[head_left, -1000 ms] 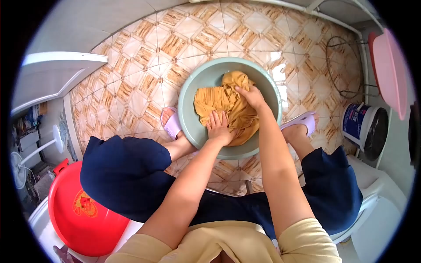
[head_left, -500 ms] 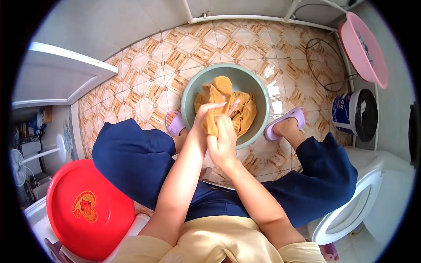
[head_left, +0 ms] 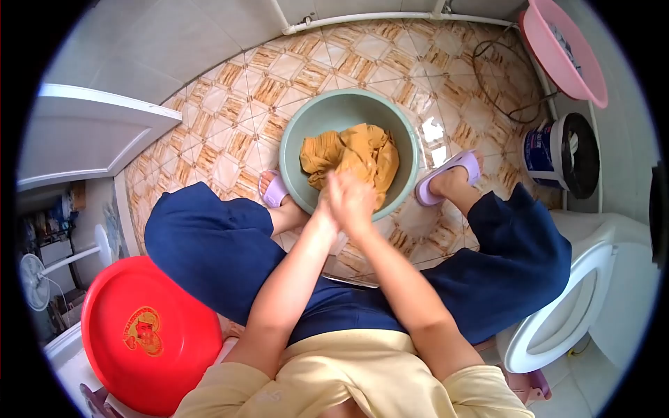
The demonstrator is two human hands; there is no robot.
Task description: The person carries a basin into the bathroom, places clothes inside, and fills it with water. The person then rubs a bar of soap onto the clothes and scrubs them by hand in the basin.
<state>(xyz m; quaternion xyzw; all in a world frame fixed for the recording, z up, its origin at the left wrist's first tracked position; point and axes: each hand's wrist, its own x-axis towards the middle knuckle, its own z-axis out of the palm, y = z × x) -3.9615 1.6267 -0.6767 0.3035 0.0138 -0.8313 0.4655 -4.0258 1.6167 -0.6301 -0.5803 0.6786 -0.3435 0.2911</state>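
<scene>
A light green basin (head_left: 298,115) stands on the floor between my feet. In it lies a bunched, wet-looking mustard-brown garment (head_left: 376,150). At the basin's near side my left hand (head_left: 327,212) and my right hand (head_left: 352,202) press together on the garment's near end. My right hand is closed and lies partly over the left, hiding much of the left hand's fingers. Motion slightly blurs the fingertips. Only a little cloth shows beside them; the part in the grip is hidden.
A red basin (head_left: 181,327) leans at lower left, with a white door (head_left: 97,132) above it. A toilet (head_left: 557,317) is at lower right. On the right are a black-rimmed bucket (head_left: 547,155), a pink basin (head_left: 568,59) and a hose (head_left: 481,83). Patterned tiles (head_left: 230,97) cover the floor.
My hands have drawn together, and the cloth that stood up between them now lies lower in the basin. The camera view has shifted slightly.
</scene>
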